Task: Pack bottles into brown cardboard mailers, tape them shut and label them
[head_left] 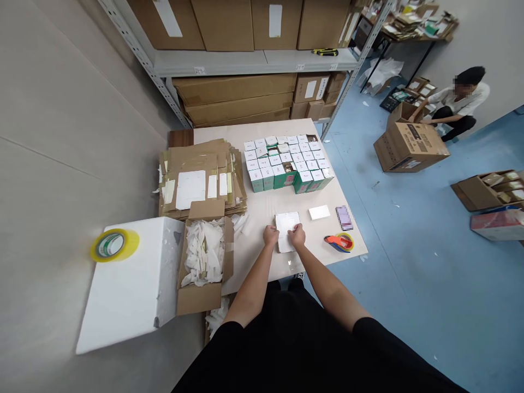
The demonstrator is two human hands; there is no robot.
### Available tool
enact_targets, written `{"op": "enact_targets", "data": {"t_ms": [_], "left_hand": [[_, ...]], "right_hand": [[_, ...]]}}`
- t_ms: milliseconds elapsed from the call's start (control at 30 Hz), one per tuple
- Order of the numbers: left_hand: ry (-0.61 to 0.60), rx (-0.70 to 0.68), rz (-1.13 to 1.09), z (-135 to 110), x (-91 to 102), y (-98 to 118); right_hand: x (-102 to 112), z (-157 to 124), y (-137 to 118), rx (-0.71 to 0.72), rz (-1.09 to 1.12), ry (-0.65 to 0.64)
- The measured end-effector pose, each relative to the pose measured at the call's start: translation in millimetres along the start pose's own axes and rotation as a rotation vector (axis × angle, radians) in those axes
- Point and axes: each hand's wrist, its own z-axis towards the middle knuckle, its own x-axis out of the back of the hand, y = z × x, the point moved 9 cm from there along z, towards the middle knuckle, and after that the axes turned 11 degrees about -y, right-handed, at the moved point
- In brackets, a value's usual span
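A flat white carton piece (pixel 285 225) lies on the beige table (pixel 262 207) right in front of me. My left hand (pixel 271 236) grips its near left edge with curled fingers. My right hand (pixel 297 236) pinches its near right side, fingers closed on it. Both forearms reach in from the bottom of the view.
Several small green-and-white boxes (pixel 286 162) stand in a block at the table's far side. A smaller white card (pixel 319 212), a tape dispenser (pixel 339 242), flattened cardboard (pixel 200 177), an open box of white paper (pixel 203 256), a foam block with a tape roll (pixel 114 244). Another person (pixel 458 103) crouches by cartons far right.
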Motion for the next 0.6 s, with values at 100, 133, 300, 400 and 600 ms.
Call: {"op": "enact_targets", "data": {"t_ms": [100,133,300,400,600], "left_hand": [[0.011,0.005,0.037,-2.6,4.8,0.7],[0.021,0.014,0.069,-4.0,8.4,0.3],[0.012,-0.062,0.359,-12.2,15.8,14.2],[-0.068,-0.340,0.578,-17.7,-6.3,44.5],[-0.277,-0.344,0.624,-0.1,-28.3,35.8]], "right_hand": [[1.4,3.1,-3.2,-0.001,-0.079,-0.041],[2.9,4.8,-3.1,-0.015,-0.116,-0.057],[13.6,11.9,3.4,-0.114,-0.265,-0.126],[14.8,10.2,0.8,-0.097,-0.314,-0.123],[23.9,1.5,-4.6,0.092,-0.215,0.090]]}}
